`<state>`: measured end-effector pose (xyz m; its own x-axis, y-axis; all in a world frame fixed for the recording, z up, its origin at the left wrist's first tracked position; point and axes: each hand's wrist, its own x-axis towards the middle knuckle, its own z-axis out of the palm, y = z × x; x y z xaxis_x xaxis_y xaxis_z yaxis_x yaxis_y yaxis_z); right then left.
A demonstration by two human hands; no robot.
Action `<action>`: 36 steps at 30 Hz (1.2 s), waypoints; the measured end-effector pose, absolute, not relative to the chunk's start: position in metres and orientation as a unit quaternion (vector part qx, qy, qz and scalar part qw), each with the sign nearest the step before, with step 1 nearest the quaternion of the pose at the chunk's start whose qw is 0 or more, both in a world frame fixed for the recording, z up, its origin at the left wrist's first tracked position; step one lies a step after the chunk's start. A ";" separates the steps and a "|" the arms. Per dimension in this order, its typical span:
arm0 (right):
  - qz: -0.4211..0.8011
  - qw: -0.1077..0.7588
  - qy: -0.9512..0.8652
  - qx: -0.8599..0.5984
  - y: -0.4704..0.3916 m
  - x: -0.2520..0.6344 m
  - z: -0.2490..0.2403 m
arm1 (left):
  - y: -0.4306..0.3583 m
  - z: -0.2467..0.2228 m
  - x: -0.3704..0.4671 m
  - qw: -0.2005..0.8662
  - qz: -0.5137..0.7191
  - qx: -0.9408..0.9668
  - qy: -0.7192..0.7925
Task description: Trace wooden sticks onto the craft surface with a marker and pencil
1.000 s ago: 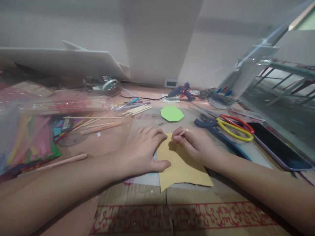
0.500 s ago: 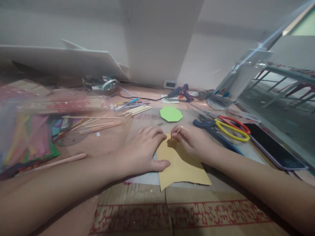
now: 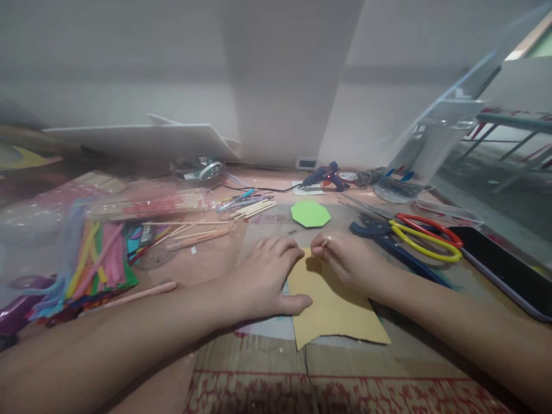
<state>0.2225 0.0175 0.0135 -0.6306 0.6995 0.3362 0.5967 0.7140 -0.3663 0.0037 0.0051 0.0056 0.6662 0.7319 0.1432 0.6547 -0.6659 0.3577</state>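
- While the right hand (image 3: 347,260) is closing its fingertips on 1 small stick (image 3: 326,242), a pale bit is showing between the fingers over the card's far edge.
- With its thumb spread wide from the fingers, the left hand (image 3: 268,280) is gripping nothing; it is lying along the card's left edge, thumb on top.
- Under and between the 2 hands, the yellow card (image 3: 336,315) is lying flat, its near edge running uneven.
- The step in hand is seemingly unfinished: the fingers are not yet releasing the stick, and no piece is lying on the card's visible part.
- Just beyond, 1 green octagon (image 3: 310,214) is lying flat, its outline apparently done.
- To the right, scissors (image 3: 393,223) are overlapping pliers (image 3: 407,260), both untouched.
- Farther off, loose sticks (image 3: 254,209) and a glue gun (image 3: 326,175) are lying unused.
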 end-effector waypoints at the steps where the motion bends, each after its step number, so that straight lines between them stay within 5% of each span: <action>1: 0.119 0.228 -0.900 -0.351 0.017 0.222 0.014 | 0.005 0.006 0.004 0.140 0.140 0.902 0.383; 14: 0.097 0.183 -0.875 -0.438 0.016 0.218 0.018 | 0.006 0.000 0.002 0.129 0.140 0.905 0.380; 18: 0.144 0.166 -0.907 -0.360 0.017 0.219 0.018 | 0.007 -0.001 0.002 0.131 0.142 0.906 0.377; 28: 0.168 0.215 -0.869 -0.412 0.026 0.226 0.017 | 0.008 -0.001 0.002 0.126 0.139 0.907 0.377; 30: 0.226 0.262 -0.822 -0.453 0.032 0.229 0.017 | 0.008 -0.001 0.002 0.125 0.138 0.906 0.381; 36: 0.653 0.404 -0.525 -0.366 0.030 0.228 0.017 | 0.009 -0.004 -0.001 0.149 0.175 0.901 0.368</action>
<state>0.2283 0.0304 0.0174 -0.4055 0.9125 -0.0542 -0.1435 -0.1221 -0.9821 -0.0013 0.0091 -0.0041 0.6683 0.7148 0.2061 0.6107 -0.6853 0.3967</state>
